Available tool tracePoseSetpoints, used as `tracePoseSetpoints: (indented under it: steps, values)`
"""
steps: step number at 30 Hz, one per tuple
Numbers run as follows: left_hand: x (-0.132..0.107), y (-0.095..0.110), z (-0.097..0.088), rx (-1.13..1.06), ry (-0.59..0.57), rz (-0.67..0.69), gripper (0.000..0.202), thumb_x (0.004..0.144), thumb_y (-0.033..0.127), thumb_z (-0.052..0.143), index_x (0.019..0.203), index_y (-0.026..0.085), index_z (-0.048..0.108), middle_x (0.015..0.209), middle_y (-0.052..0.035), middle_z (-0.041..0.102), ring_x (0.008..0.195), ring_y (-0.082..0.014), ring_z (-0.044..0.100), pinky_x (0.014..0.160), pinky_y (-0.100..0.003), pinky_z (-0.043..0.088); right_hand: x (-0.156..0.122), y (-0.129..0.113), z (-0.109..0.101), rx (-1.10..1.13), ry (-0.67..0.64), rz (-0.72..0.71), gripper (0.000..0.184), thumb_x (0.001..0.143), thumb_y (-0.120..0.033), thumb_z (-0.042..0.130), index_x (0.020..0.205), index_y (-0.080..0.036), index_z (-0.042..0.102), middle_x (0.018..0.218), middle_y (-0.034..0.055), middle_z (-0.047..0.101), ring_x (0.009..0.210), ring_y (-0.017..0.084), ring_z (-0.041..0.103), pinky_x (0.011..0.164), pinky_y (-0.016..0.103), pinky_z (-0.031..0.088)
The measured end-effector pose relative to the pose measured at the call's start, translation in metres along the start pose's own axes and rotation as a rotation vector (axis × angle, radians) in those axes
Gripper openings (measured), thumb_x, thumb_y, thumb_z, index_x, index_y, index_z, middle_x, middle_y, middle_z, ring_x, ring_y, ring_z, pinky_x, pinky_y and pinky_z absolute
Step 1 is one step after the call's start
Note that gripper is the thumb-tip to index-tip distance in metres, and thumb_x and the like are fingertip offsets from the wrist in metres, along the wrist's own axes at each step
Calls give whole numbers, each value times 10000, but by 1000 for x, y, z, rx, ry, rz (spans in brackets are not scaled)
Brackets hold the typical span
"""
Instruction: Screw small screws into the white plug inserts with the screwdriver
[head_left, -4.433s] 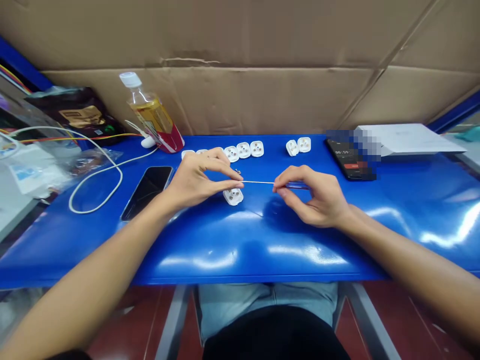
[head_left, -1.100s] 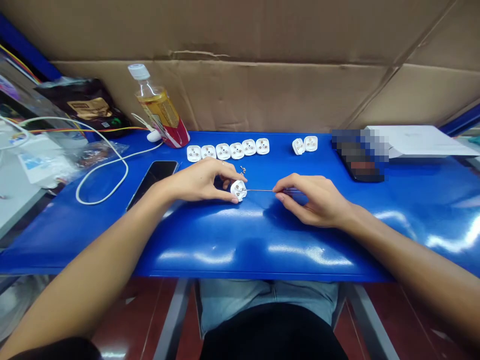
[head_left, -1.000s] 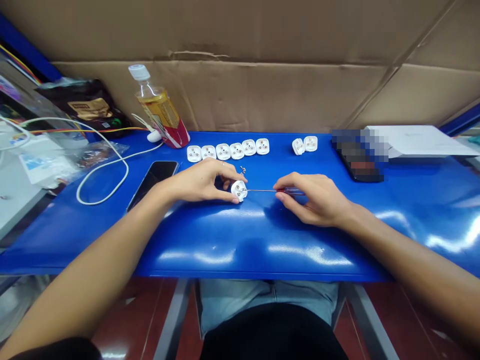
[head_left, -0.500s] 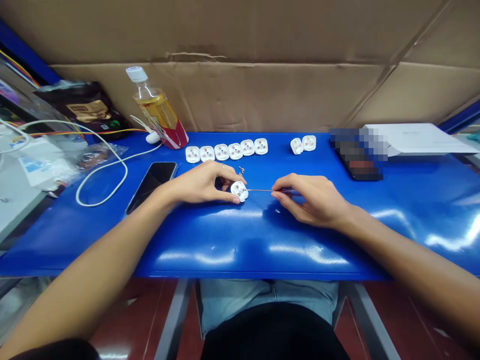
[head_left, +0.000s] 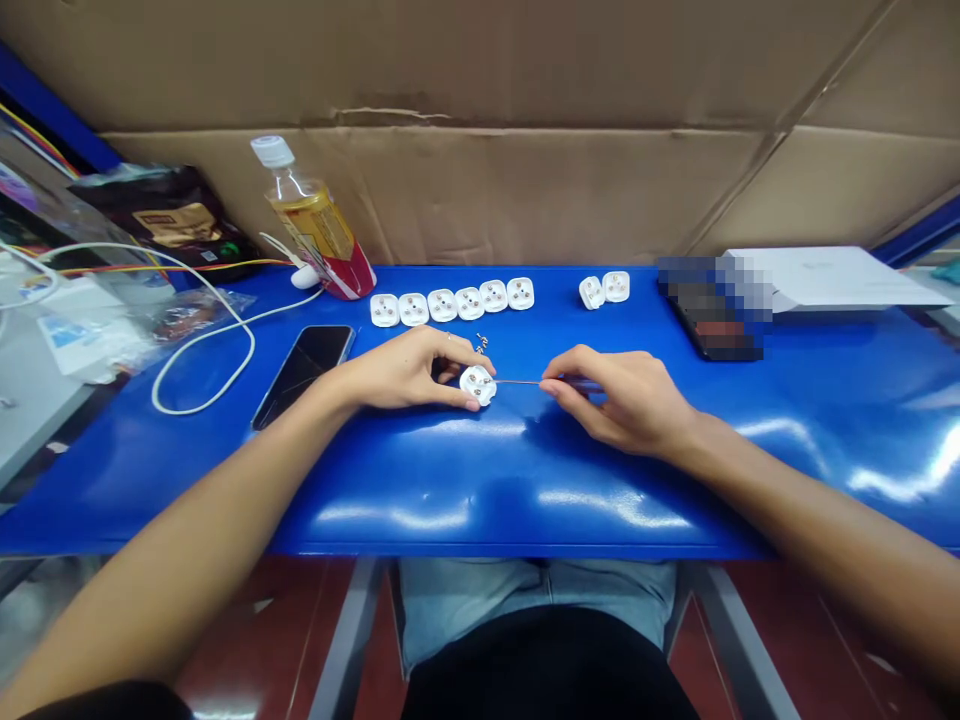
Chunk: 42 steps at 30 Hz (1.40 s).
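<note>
My left hand (head_left: 420, 370) pinches a white electrical plug (head_left: 478, 387) between thumb and fingers, its inner side with metal terminals facing up. In my right hand (head_left: 622, 398) is a thin screwdriver (head_left: 517, 381), held level with its handle mostly covered by the fingers. The screwdriver's tip meets the right side of the plug. Just beyond the plug lies a little heap of small screws (head_left: 481, 343). Farther back, several similar open white plugs (head_left: 442, 306) stand in a row. Two more white plug pieces (head_left: 616, 287) sit off to the right of that row.
A smartphone (head_left: 304, 372) lies left of my left hand, with a drink bottle (head_left: 319, 225) behind it. White cable (head_left: 247, 345) loops across the left side. On the right are a blurred dark object (head_left: 712, 320) and a white box (head_left: 832, 275). Cardboard (head_left: 525, 190) stands along the back edge.
</note>
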<state>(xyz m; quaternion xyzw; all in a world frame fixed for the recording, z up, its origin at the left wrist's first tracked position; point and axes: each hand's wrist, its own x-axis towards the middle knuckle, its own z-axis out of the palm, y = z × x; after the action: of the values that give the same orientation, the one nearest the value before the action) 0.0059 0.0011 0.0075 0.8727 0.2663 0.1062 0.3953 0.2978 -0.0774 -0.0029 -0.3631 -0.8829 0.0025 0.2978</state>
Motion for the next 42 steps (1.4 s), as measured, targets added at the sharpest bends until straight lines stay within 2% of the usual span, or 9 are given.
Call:
tracePoseSetpoints:
  steps: [6,11,15,19,24,27,32,36,42]
  values:
    - [0,2,0,-8,-16,8,443,886,507,812,1196,190,803,894,-24,707,723,-128,498,653,-242,392,1,0,-1,79,25,-23,73,996,-233,614,1067,-222,598,933,38,787,775,183,764,694,278,557]
    - [0,3,0,0,-32,18,423,900,507,796,1188,198,801,896,-22,706,716,-127,497,651,-244,391,-1,0,0,36,35,39,58,1023,-280,603,1060,-236,604,824,6,786,635,176,747,568,272,514]
    - [0,3,1,9,-28,53,426,911,506,785,1191,185,795,902,-34,712,721,-133,511,651,-242,395,-1,-1,-1,150,55,46,211,958,-221,634,1151,-243,552,956,30,797,760,193,788,669,280,591]
    - [2,3,3,15,-34,78,404,926,501,769,1177,187,798,905,-37,715,720,-136,500,653,-246,389,0,-3,-1,167,66,146,168,990,-243,618,1127,-270,524,806,-9,768,667,198,778,565,267,560]
    - [3,3,5,19,-17,84,398,930,503,765,1167,186,800,898,-37,711,723,-138,493,655,-251,378,0,-2,0,268,104,155,265,952,-224,634,1167,-261,485,929,42,774,777,215,792,685,309,631]
    - [4,3,6,20,-11,90,397,932,499,764,1176,187,798,880,-28,700,716,-132,486,656,-252,377,0,-1,-1,259,100,196,192,994,-260,609,1143,-269,487,790,-8,744,669,201,769,600,284,590]
    - [4,4,7,22,-3,86,391,927,490,769,1185,197,799,867,-17,688,709,-126,482,648,-252,375,1,-1,-2,249,115,151,233,972,-232,631,1158,-255,493,927,49,753,791,209,779,722,309,624]
    - [4,3,8,7,-7,81,405,928,500,769,1196,198,799,895,-25,707,732,-131,506,658,-252,379,2,1,-2,234,125,155,185,1001,-226,612,1141,-267,499,788,-17,724,698,191,765,639,279,591]
    - [3,2,9,-11,15,64,444,907,501,793,1226,192,796,909,-35,727,740,-135,532,669,-254,388,1,3,-5,236,65,103,280,971,-231,642,1219,-247,514,918,29,755,775,207,780,667,292,602]
